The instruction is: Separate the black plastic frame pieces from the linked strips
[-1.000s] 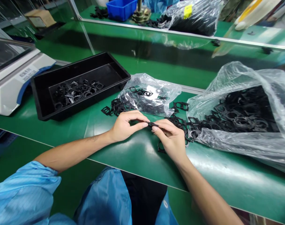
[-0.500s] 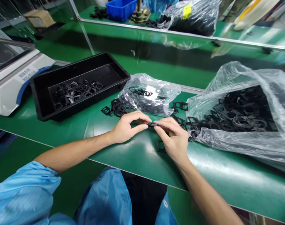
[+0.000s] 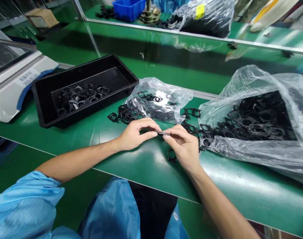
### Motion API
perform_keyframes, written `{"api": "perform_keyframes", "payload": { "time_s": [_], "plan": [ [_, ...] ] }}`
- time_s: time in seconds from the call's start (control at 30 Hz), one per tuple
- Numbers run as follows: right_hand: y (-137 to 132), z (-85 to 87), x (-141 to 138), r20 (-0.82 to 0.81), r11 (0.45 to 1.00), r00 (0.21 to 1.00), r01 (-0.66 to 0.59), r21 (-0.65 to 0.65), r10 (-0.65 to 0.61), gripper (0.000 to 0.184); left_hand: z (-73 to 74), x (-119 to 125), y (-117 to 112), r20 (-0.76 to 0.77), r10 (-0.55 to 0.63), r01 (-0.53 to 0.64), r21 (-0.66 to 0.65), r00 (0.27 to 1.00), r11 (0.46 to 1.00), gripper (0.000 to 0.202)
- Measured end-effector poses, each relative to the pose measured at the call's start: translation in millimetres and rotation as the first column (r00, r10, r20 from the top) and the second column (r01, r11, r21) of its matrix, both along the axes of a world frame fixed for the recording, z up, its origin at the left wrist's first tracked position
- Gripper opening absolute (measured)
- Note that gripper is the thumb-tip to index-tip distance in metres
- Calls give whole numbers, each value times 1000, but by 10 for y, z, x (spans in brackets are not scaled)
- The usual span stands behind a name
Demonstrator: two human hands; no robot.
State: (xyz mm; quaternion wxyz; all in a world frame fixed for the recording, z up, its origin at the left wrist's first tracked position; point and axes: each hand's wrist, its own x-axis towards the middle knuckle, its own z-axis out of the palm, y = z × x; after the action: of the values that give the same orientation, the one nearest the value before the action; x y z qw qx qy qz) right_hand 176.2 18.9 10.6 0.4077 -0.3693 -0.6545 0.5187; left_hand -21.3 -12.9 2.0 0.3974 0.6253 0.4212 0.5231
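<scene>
My left hand [image 3: 133, 134] and my right hand [image 3: 185, 146] meet over the green bench, both pinching one small black plastic part [image 3: 162, 133] between thumb and fingertips. Another black part [image 3: 171, 156] lies on the bench just under my right hand. A loose heap of the same black parts [image 3: 126, 114] lies beyond my left hand. More of them spill from a big clear bag [image 3: 256, 122] to the right of my right hand.
A black tray [image 3: 49, 116] holding several parts sits at the left, with a white scale [image 3: 14, 83] beside it. A small clear bag [image 3: 161, 99] lies behind my hands. A metal rail, a blue bin [image 3: 128, 9] and another bag stand farther back.
My right hand's fingers have shifted a little on the pinched part and the hand has edged up and left; the left hand has stayed almost still.
</scene>
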Motion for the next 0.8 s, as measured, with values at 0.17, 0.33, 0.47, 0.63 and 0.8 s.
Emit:
{"api": "perform_keyframes", "payload": {
  "time_s": [0.17,0.33,0.47,0.63,0.8],
  "plan": [
    [-1,-25,-24,-77,982,996,22,-188,-38,28,-71,15,9,103,22,3,-235,994,972,31],
    [4,-12,-31,-71,973,996,36,-230,-53,32,-95,12,36,137,41,-4,-261,990,965,35],
    [6,-1,-37,-67,969,996,43,-244,-61,32,-92,13,43,146,35,5,-266,989,964,35],
    [8,-5,-38,-78,964,995,47,-262,-70,29,-84,16,40,154,19,23,-271,988,962,34],
    [9,-18,-38,-66,967,996,39,-251,-58,29,-73,2,47,142,8,33,-284,990,958,34]
  ]
}}
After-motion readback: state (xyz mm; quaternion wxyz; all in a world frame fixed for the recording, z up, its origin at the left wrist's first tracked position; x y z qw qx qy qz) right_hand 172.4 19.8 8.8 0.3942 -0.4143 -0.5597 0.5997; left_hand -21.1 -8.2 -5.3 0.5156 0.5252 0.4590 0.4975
